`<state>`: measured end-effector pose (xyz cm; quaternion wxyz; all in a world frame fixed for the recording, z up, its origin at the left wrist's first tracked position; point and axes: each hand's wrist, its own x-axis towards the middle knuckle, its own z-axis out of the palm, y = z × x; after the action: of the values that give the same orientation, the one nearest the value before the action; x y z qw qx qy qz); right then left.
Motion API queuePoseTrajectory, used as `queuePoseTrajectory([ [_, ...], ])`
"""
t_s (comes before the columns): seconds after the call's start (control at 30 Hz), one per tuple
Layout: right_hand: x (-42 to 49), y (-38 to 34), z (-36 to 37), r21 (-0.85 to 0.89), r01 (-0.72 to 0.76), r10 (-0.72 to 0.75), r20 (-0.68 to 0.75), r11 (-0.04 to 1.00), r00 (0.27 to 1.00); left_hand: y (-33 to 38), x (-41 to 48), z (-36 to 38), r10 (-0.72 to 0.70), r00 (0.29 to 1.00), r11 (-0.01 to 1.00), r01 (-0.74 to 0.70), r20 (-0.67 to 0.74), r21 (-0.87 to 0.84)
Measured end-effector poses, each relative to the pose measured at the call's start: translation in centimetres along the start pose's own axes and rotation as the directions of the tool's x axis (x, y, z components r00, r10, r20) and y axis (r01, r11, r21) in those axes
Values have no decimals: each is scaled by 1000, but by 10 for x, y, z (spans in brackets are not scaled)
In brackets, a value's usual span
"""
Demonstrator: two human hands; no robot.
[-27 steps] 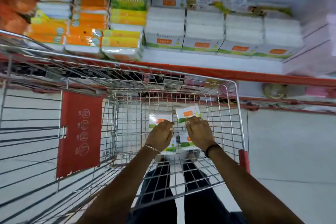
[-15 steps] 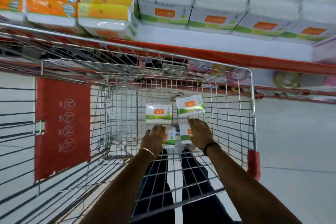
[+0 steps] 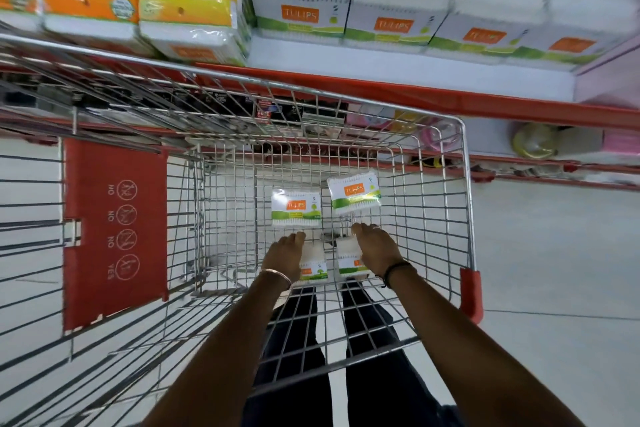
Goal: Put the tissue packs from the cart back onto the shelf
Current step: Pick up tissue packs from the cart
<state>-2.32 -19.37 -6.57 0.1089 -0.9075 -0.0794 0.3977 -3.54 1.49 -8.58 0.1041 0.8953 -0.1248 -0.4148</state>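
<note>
Looking down, head view: wire cart [image 3: 464,184] on pale floor, parked against red-edged shelf [image 3: 415,94] stocked with white packs. Four tissue packs on cart bottom; two far packs [image 3: 296,208] lie free, well inside the walls. Left hand [image 3: 282,258] and right hand [image 3: 375,248] each reach down, fingers curled over one near pack [image 3: 317,265].

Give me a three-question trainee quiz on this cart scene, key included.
1. How many packs lie in the cart?
2. True or false: the left hand has lifted a pack onto the shelf.
3. Which pack does the right hand rest on: A, a far one; B, the near right pack?

Key: 1. Four. 2. False; it rests on the near left pack. 3. B.
</note>
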Motion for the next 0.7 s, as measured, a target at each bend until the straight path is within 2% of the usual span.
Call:
queuePoseTrajectory([
  [0.07,-9,0,-6,52,-24,23,24,998,999,1,-7,-11,21,998,999,-18,59,-48],
  [0.17,-25,-2,-22,179,-81,85,-12,980,996,8,-20,-31,27,999,999,-27,37,-20],
  [0.4,-57,-14,-82,237,-71,112,-167,969,980,30,-55,-91,-24,986,998,15,-163,-55],
  [0.7,-101,-33,-182,186,18,46,-334,982,942,50,-96,-184,16,899,998,-37,-438,-40],
])
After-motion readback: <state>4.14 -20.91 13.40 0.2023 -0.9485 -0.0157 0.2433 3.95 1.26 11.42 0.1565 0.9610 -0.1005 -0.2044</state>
